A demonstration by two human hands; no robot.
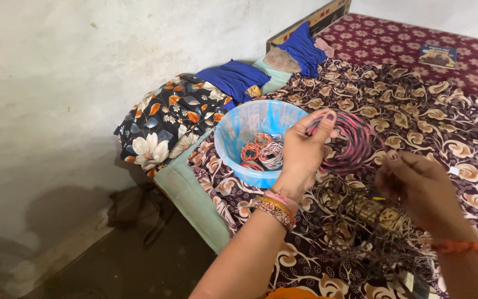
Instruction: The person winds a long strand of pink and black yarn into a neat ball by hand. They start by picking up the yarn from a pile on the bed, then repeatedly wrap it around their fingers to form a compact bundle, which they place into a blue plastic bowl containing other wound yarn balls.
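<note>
My left hand (304, 152) is raised over the bed and grips a coil of pink and dark striped wire (351, 141) between thumb and fingers. Just to the right, my right hand (413, 185) pinches the loose end of that same wire below the coil. Under both hands a tangled heap of dark wire (360, 232) lies on the brown floral bedsheet (427, 111). A light blue plastic bucket (233, 133) stands left of my left hand, with several wound coils of red and white wire (261, 152) inside.
A floral pillow (167, 124) and blue folded cloths (233, 77) lie along the head of the bed by the wall. A small book (437, 55) rests on the maroon cover at the far right. The bed edge drops to a dark floor at lower left.
</note>
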